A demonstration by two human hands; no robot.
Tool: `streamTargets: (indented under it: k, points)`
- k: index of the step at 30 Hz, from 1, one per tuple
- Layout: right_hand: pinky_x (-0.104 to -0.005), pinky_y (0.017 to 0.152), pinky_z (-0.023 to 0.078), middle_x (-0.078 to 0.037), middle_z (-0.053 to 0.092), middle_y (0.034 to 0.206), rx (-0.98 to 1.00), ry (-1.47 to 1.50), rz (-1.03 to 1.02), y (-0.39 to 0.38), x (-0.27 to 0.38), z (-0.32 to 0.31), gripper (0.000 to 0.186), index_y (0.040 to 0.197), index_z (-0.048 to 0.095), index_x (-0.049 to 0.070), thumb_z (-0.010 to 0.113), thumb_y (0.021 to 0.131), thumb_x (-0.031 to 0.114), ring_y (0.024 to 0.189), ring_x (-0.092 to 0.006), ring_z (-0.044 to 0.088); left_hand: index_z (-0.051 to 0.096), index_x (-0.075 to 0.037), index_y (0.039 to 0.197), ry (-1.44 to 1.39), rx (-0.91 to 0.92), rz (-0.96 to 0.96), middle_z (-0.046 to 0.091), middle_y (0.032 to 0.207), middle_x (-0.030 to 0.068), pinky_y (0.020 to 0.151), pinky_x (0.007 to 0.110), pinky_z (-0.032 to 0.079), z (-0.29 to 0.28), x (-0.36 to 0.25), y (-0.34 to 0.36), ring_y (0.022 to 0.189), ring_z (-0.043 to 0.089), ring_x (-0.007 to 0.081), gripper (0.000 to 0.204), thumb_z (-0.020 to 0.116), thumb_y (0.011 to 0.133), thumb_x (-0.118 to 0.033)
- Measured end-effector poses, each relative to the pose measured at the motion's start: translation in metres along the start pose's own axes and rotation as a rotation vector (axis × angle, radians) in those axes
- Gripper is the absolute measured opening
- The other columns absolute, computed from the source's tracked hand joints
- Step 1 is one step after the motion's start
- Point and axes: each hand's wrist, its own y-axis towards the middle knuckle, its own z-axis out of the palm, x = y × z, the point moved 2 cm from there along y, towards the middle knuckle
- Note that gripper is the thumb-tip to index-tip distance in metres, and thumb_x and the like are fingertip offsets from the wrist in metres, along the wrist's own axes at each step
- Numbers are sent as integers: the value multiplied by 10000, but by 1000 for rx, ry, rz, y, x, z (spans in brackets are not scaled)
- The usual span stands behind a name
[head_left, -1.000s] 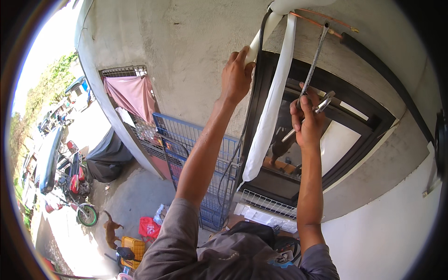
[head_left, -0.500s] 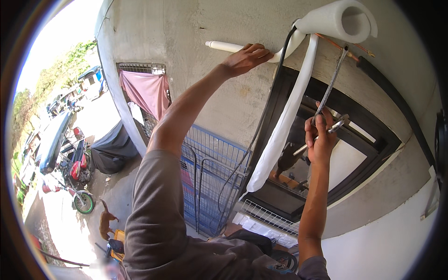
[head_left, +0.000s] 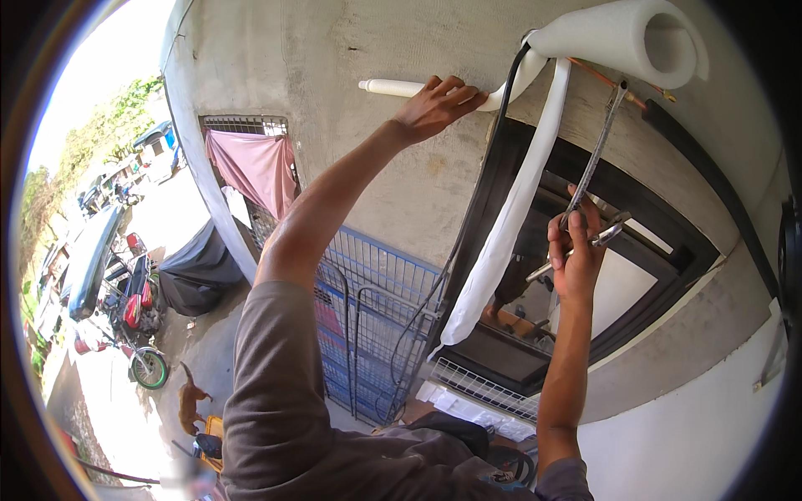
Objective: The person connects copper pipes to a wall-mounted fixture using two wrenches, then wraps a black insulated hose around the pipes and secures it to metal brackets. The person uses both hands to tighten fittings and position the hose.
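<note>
My left hand grips a white wrapped pipe against the wall, fingers curled over it. It bends toward a white foam roll at the top. A long white wrapped strip hangs from there, beside a black cable. My right hand is closed on metal tools, a long speckled bar and a shorter crossed bar with a bent end. The long bar's tip is by copper pipes, one running into black insulation.
A dark-framed window sits behind my right hand. Below are a blue wire rack and a white grille. At left are a pink cloth, motorcycles, a dark covered object and a brown dog.
My left arm has swung outward, and the white pipe has gone from steep to nearly level. The foam roll has come into view. My right hand stays on the tools, slightly lower and right in view.
</note>
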Motion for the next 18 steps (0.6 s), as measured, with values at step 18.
streamTargets:
  k: [18]
  points:
    - [-180, 377, 218, -34, 567, 766, 55, -7, -39, 1, -7, -2, 480, 1457, 521, 72, 575, 1062, 340, 418, -27, 304, 640, -264, 1386, 108, -2, -7, 615, 1298, -129, 888, 296, 424, -12, -4, 4, 1001, 519, 152, 467, 695, 930, -179]
